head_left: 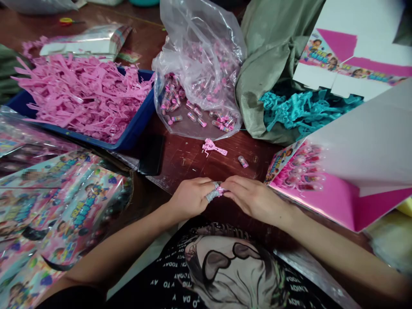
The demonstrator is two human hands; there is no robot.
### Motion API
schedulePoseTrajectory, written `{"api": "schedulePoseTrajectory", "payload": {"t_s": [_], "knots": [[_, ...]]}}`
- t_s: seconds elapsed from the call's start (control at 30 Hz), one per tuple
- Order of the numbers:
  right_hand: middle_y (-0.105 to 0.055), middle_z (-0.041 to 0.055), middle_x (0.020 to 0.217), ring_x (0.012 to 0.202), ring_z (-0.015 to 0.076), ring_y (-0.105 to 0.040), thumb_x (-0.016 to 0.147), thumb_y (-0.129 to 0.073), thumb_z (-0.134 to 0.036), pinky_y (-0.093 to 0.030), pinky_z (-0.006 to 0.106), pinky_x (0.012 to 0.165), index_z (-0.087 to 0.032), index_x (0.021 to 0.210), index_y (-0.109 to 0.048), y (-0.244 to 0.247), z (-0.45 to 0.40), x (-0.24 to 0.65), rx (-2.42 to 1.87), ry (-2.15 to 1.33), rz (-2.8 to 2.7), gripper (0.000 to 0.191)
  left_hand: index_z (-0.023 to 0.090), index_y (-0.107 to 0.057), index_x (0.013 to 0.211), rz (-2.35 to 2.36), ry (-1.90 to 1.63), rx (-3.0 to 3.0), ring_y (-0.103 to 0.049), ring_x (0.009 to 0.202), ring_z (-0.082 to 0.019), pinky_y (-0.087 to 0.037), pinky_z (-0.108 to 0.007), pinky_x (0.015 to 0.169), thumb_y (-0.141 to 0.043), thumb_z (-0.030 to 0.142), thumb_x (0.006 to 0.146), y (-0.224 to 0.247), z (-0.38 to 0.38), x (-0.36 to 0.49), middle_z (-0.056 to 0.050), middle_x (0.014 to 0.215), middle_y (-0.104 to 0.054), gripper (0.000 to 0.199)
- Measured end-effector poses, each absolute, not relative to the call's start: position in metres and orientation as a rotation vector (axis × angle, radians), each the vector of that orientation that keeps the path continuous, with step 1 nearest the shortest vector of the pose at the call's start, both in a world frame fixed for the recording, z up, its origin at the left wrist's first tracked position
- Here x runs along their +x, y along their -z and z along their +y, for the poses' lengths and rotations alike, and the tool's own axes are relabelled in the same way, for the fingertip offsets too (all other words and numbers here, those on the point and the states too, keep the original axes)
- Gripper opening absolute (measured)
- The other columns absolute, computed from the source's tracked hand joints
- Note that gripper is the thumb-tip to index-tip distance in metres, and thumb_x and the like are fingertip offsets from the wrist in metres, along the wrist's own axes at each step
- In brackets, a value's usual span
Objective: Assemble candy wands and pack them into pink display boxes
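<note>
In front of my body, my left hand (190, 196) and my right hand (252, 197) meet over the table. Grey tape is wrapped around fingertips of the left hand. Both hands are closed on a small pink plastic piece (220, 189), the left gripping one side and the right pinching the other; fingers hide most of it. Just beyond them lies a pink plastic toy part (215, 148) with a crank-like bit and a perforated handle. To its right rests a small clear capsule tube (243, 162) with a pink end.
A blue tray (128, 137) heaped with pink plastic parts (86, 94) stands at left. Behind is a clear bag (199, 56) of small tubes. A sack (254, 116) holds teal parts (309, 109). An open display box (341, 201) with filled pieces is at right, printed boxes (83, 206) at left.
</note>
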State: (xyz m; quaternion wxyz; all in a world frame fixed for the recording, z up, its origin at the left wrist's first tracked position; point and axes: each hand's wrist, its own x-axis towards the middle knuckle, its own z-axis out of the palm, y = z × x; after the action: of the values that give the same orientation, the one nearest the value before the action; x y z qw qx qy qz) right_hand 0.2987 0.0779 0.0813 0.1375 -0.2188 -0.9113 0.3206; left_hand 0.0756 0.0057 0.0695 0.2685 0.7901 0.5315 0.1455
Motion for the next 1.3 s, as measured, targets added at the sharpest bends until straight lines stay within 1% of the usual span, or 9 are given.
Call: {"api": "schedulePoseTrajectory", "payload": {"t_s": [0.2,0.37,0.47,0.63,0.73,0.8,0.97,1.2,1.3], "knots": [[-0.065,-0.0019,0.07,0.052,0.0097,-0.059,0.104,-0.04,-0.048,-0.048,0.023,0.053,-0.02,0.098,-0.065,-0.073,0.077,0.298,-1.044,-1.579,-2.251,0.038,0.023,-0.069,0.119,1.461,-0.549,2.136,-0.066,0.1,-0.025,-0.053,-0.04,0.093,-0.048,0.016,0.086,-0.069,0.007,0.072,-0.01,0.116,-0.07,0.04],[-0.065,0.0147,0.119,0.106,0.0271,-0.064,0.1,-0.049,-0.047,-0.053,0.042,0.091,-0.016,0.134,-0.057,-0.061,0.107,0.296,-1.391,-0.685,-2.271,0.047,0.022,-0.069,0.107,1.478,-0.63,1.712,-0.066,0.089,-0.021,-0.052,-0.034,0.085,-0.047,0.013,0.086,-0.071,0.016,0.065,-0.005,0.097,-0.071,0.031],[-0.056,0.0232,0.129,0.119,0.0377,-0.053,0.095,-0.056,-0.029,-0.05,0.052,0.094,-0.01,0.133,-0.057,-0.045,0.125,0.292,-1.654,-0.401,-2.38,0.043,0.021,-0.068,0.108,1.403,-0.749,1.421,-0.066,0.089,-0.019,-0.051,-0.033,0.086,-0.053,0.023,0.091,-0.066,0.018,0.069,-0.003,0.096,-0.071,0.022],[-0.063,0.0121,0.11,0.102,0.0243,-0.061,0.095,-0.055,-0.022,-0.054,0.04,0.091,-0.017,0.116,-0.06,-0.041,0.118,0.301,-1.45,-0.741,-2.373,0.022,0.018,-0.07,0.103,1.346,-0.865,1.22,-0.064,0.092,-0.019,-0.05,-0.032,0.088,-0.068,0.035,0.086,-0.056,0.013,0.077,-0.005,0.101,-0.072,0.023],[-0.062,0.0031,0.102,0.082,0.0142,-0.065,0.098,-0.056,-0.034,-0.059,0.032,0.077,-0.024,0.131,-0.046,-0.053,0.097,0.312,-0.986,-1.379,-1.983,0.036,0.017,-0.072,0.095,1.311,-0.868,1.08,-0.058,0.073,-0.013,-0.047,-0.026,0.073,-0.072,0.035,0.083,-0.061,0.011,0.082,-0.002,0.083,-0.068,0.022],[-0.062,0.0029,0.107,0.086,0.0136,-0.068,0.097,-0.058,-0.035,-0.061,0.033,0.079,-0.028,0.139,-0.043,-0.06,0.084,0.316,-0.805,-1.606,-1.79,0.045,0.016,-0.072,0.094,1.273,-0.84,1.011,-0.05,0.062,-0.011,-0.043,-0.023,0.063,-0.072,0.035,0.082,-0.069,0.012,0.087,0.002,0.07,-0.06,0.022],[-0.07,0.0065,0.116,0.103,0.0175,-0.068,0.094,-0.066,-0.032,-0.057,0.035,0.092,-0.024,0.118,-0.067,-0.067,0.076,0.323,-0.834,-1.452,-1.948,0.026,0.014,-0.072,0.092,1.201,-0.759,1.065,-0.045,0.06,-0.009,-0.039,-0.021,0.059,-0.071,0.034,0.082,-0.08,0.021,0.1,0.003,0.064,-0.054,0.022],[-0.072,0.0056,0.115,0.107,0.0183,-0.068,0.097,-0.061,-0.026,-0.054,0.037,0.095,-0.025,0.121,-0.066,-0.073,0.077,0.334,-0.698,-1.181,-2.159,0.025,0.017,-0.07,0.097,1.206,-0.725,1.422,-0.059,0.079,-0.015,-0.048,-0.029,0.079,-0.066,0.034,0.089,-0.074,0.027,0.107,0.0,0.085,-0.067,0.019],[-0.073,0.0047,0.098,0.089,0.017,-0.069,0.099,-0.058,-0.035,-0.056,0.033,0.081,-0.021,0.112,-0.067,-0.071,0.072,0.334,-0.888,-1.308,-2.099,0.021,0.017,-0.068,0.095,1.272,-0.702,1.584,-0.061,0.079,-0.016,-0.049,-0.028,0.076,-0.063,0.032,0.091,-0.078,0.027,0.11,-0.002,0.084,-0.067,0.016]]}}
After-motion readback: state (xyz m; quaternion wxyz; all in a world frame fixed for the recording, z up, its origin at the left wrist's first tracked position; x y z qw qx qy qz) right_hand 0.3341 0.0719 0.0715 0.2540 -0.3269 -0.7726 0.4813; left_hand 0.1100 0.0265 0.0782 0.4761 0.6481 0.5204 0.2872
